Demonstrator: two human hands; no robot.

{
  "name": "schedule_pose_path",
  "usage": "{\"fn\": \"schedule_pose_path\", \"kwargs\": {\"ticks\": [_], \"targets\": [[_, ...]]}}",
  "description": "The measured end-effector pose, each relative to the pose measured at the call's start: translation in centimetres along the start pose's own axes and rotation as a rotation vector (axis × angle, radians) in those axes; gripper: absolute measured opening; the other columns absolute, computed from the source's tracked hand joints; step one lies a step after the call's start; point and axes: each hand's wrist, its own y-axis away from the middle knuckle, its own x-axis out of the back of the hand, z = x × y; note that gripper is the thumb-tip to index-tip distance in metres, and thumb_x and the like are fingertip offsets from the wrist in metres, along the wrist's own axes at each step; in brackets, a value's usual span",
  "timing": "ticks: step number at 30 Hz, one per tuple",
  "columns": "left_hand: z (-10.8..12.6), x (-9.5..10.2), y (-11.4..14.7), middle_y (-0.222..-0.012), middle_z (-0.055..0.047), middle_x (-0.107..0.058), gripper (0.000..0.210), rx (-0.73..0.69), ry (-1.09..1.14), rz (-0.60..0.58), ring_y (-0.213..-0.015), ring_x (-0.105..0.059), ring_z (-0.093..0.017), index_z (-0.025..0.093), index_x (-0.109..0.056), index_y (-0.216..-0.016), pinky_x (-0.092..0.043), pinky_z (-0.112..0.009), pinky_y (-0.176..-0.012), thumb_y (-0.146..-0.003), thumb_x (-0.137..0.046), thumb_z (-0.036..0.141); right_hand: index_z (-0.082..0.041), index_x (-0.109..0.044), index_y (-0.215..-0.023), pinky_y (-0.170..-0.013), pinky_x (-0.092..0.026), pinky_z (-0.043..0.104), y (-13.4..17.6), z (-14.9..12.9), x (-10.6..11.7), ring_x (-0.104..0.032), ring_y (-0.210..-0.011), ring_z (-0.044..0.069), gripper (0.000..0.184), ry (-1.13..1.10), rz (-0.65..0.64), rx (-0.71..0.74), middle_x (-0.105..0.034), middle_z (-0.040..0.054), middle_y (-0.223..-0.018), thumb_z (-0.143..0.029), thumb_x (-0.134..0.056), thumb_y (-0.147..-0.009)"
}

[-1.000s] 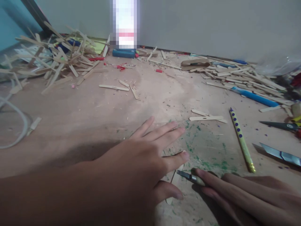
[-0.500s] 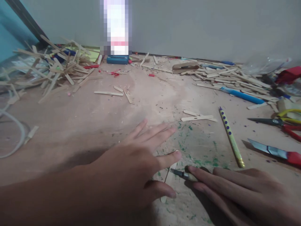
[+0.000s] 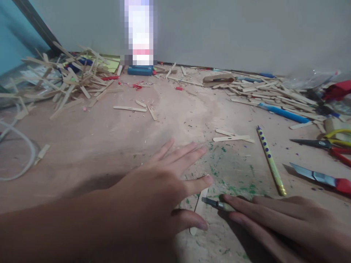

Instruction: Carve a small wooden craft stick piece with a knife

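My left hand [image 3: 161,186] lies flat on the brown work surface, fingers spread, with the index finger and thumb pressing down a pale wooden craft stick [image 3: 199,208]. My right hand [image 3: 276,223] holds a small craft knife [image 3: 216,203], its metal blade tip resting against the stick between my two hands. Green paint flecks mark the surface around the stick.
A heap of wooden sticks [image 3: 63,78] lies at the far left, another pile [image 3: 271,93] at the far right. A spotted yellow pencil [image 3: 270,160], a blue pen [image 3: 285,113], scissors [image 3: 326,144] and a red-handled blade [image 3: 320,178] lie on the right. A white cable [image 3: 19,149] loops at left.
Both hands have stayed nearly still on the stick. The view has shifted slightly, bringing more of the tools at the right into sight.
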Motion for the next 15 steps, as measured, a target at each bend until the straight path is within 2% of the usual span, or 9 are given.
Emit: {"fn": "schedule_pose_path", "kwargs": {"ticks": [3,7,9,11,13,15], "targets": [[0.0,-0.2,-0.1,-0.190,-0.033,-0.037,0.069,-0.007,0.014,0.005,-0.180,-0.035,-0.053,0.018,-0.077,-0.162,-0.027,-0.086,-0.143,-0.109,-0.087,0.062,-0.028,-0.092,-0.131,-0.045,-0.061,0.033,-0.4,-0.3,-0.6,-0.082,-0.063,0.027,0.031,0.077,0.056,-0.026,-0.084,0.0076,-0.083,-0.050,-0.079,-0.113],[0.0,-0.3,-0.1,-0.190,-0.032,-0.038,0.067,0.005,0.029,0.015,-0.179,-0.037,-0.054,0.018,-0.079,-0.160,-0.028,-0.085,-0.143,-0.109,-0.087,0.061,-0.029,-0.094,-0.127,-0.046,-0.062,0.035,-0.6,-0.9,-1.4,-0.082,-0.063,0.029,0.038,0.090,0.066,-0.032,-0.083,0.0088,-0.080,-0.060,-0.080,-0.110],[-0.1,-0.4,-0.2,-0.189,-0.032,-0.040,0.067,-0.007,0.022,0.026,-0.179,-0.038,-0.052,0.018,-0.079,-0.159,-0.030,-0.083,-0.144,-0.109,-0.086,0.062,-0.029,-0.094,-0.127,-0.045,-0.062,0.035,-0.4,-0.8,-1.3,-0.081,-0.061,0.028,0.036,0.081,0.051,-0.041,-0.083,0.0081,-0.079,-0.058,-0.079,-0.112],[-0.2,-0.4,-0.2,-0.189,-0.032,-0.040,0.067,-0.018,0.011,0.035,-0.180,-0.038,-0.051,0.018,-0.079,-0.160,-0.029,-0.080,-0.146,-0.110,-0.086,0.062,-0.028,-0.092,-0.128,-0.045,-0.062,0.034,-0.1,-0.5,-0.8,-0.078,-0.055,0.025,0.030,0.067,0.021,-0.047,-0.083,0.0056,-0.079,-0.047,-0.072,-0.117],[-0.2,-0.5,-0.1,-0.190,-0.031,-0.040,0.067,-0.021,0.000,0.036,-0.180,-0.038,-0.050,0.018,-0.078,-0.160,-0.028,-0.080,-0.146,-0.110,-0.086,0.062,-0.026,-0.085,-0.135,-0.048,-0.063,0.031,0.2,-0.1,0.0,-0.075,-0.050,0.019,0.026,0.050,-0.039,-0.006,-0.086,0.0021,-0.083,-0.033,-0.063,-0.122],[-0.3,-0.5,-0.1,-0.189,-0.030,-0.042,0.068,-0.028,-0.012,0.037,-0.180,-0.039,-0.049,0.017,-0.076,-0.160,-0.029,-0.081,-0.146,-0.111,-0.084,0.063,-0.028,-0.074,-0.141,-0.049,-0.061,0.027,0.3,0.2,0.8,-0.076,-0.052,0.016,0.026,0.044,-0.067,0.036,-0.088,0.0001,-0.089,-0.026,-0.052,-0.127]]}}
